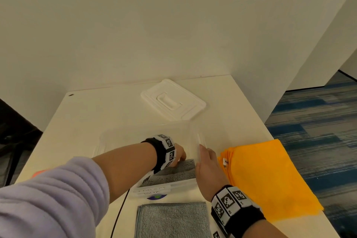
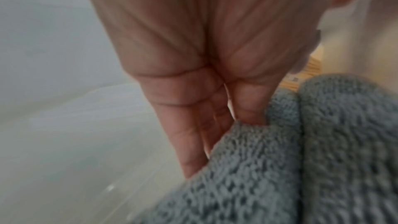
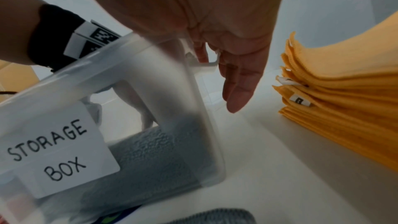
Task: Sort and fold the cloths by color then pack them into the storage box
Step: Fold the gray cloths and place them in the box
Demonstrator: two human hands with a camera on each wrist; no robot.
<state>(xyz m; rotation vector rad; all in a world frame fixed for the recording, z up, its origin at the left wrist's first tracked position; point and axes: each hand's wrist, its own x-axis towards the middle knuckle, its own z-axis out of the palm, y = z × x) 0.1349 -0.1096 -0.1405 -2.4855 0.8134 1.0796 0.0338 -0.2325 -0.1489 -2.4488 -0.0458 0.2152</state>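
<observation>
The clear storage box (image 1: 105, 137) (image 3: 189, 108) stands mid-table and bears a "STORAGE BOX" label (image 3: 58, 149). A grey cloth (image 1: 179, 170) (image 2: 301, 159) (image 3: 155, 156) lies inside it at the near end. My left hand (image 1: 178, 155) (image 2: 204, 108) reaches into the box; its straight fingers push into the cloth's far edge, thumb apart. My right hand (image 1: 206, 162) (image 3: 237, 83) lies flat along the outside of the box's right wall, fingers straight, holding nothing. A stack of folded orange cloths (image 1: 266, 172) (image 3: 344, 100) sits just right of it.
A second folded grey cloth (image 1: 172, 220) (image 3: 221, 215) lies on the table in front of the box. The white lid (image 1: 172, 100) rests behind the box near the wall. A black cable (image 1: 119, 212) runs by the near left. The table's right edge drops to carpet.
</observation>
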